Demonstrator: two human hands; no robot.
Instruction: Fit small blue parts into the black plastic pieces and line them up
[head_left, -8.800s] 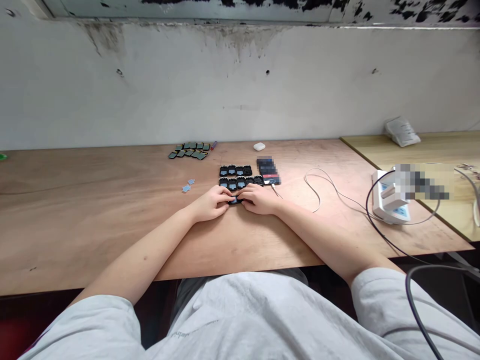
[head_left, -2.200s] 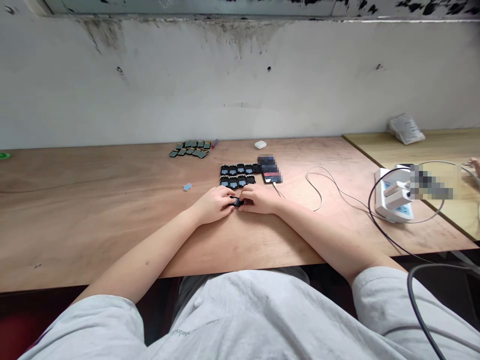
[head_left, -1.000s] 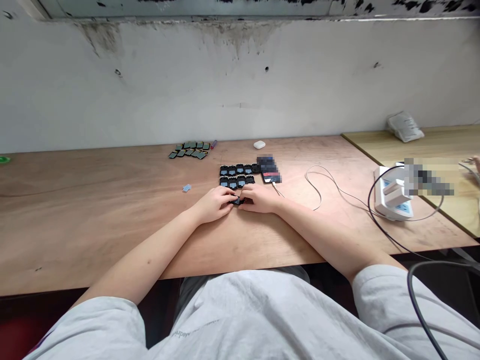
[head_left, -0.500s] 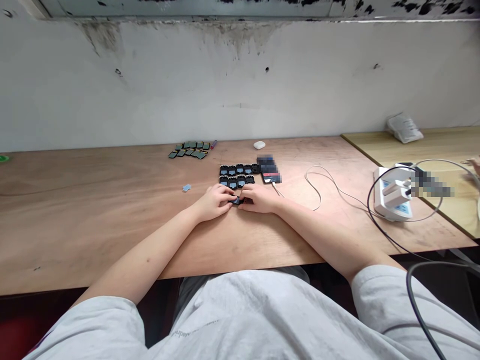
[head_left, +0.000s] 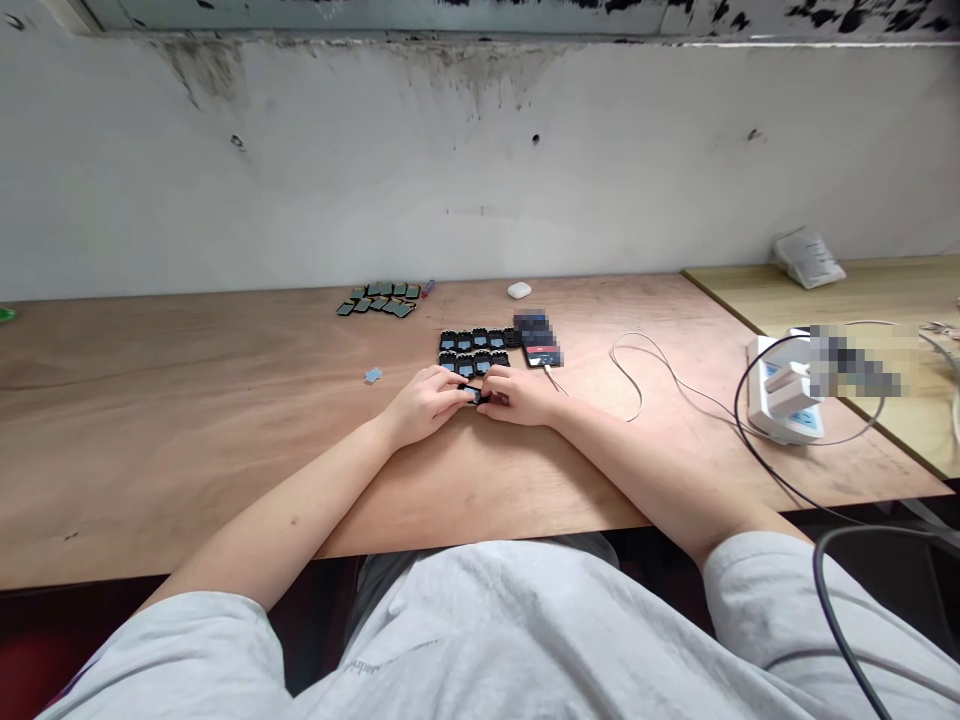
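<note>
Between my two hands, low over the wooden table, is a small black case with a pale blue-grey piece in it (head_left: 472, 396). My left hand (head_left: 429, 402) grips its left side, fingers pressed together. Closed on its right side is my right hand (head_left: 513, 396), which covers part of it. Just beyond my fingers lie two rows of similar black cases (head_left: 481, 342), most with a blue-grey piece inside. A loose light-blue piece (head_left: 373, 376) rests on the table to the left of my left hand.
Several green flat boards (head_left: 379, 300) lie at the back left beside a purple pen-like stick (head_left: 428, 289). A white rounded case (head_left: 519, 290) and a phone (head_left: 540, 340) on a white cable (head_left: 643, 380) are farther right. A white power strip (head_left: 780, 395) sits near the table's right edge.
My hands stay in nearly the same place. My fingers have shifted slightly around the black case, and its blue-grey piece now shows at a slightly different angle.
</note>
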